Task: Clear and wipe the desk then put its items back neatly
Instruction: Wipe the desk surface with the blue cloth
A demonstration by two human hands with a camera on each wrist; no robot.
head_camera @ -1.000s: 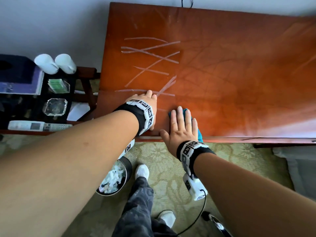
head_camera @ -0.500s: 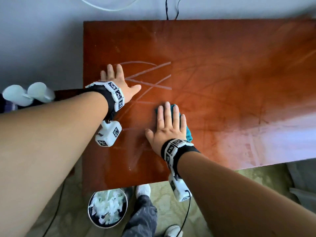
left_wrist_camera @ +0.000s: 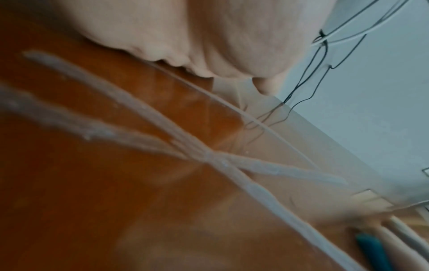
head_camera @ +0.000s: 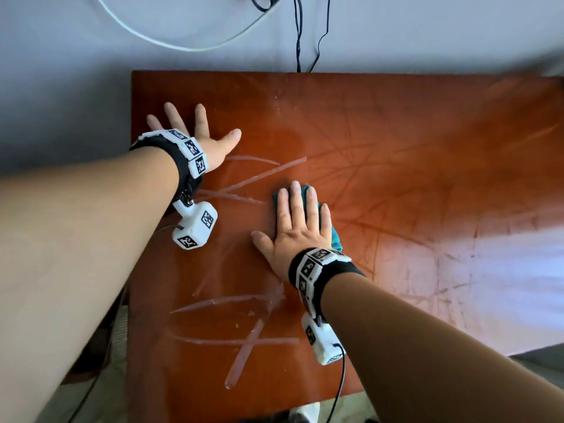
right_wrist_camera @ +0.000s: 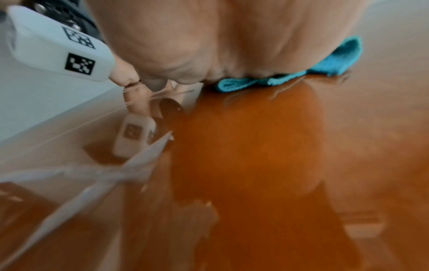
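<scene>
your right hand [head_camera: 300, 222] lay flat with straight fingers on the teal cloth [head_camera: 335, 236], pressing it to the desk [head_camera: 396, 154] near the middle. your left hand [head_camera: 203, 138] rested spread at the desk's far left corner, beside pale streaks [head_camera: 265, 175].

A pale grey wall [head_camera: 76, 87] stands behind the scene. A white cable [head_camera: 183, 47] sags across it in a wide loop, and two thin black cables [head_camera: 297, 41] hang down beside it to the right. In the left wrist view the same black cables [left_wrist_camera: 308, 73] run down the wall. A strip of patterned carpet [head_camera: 351, 406] shows at the bottom edge, with a white shoe [head_camera: 306, 413] on it.
</scene>
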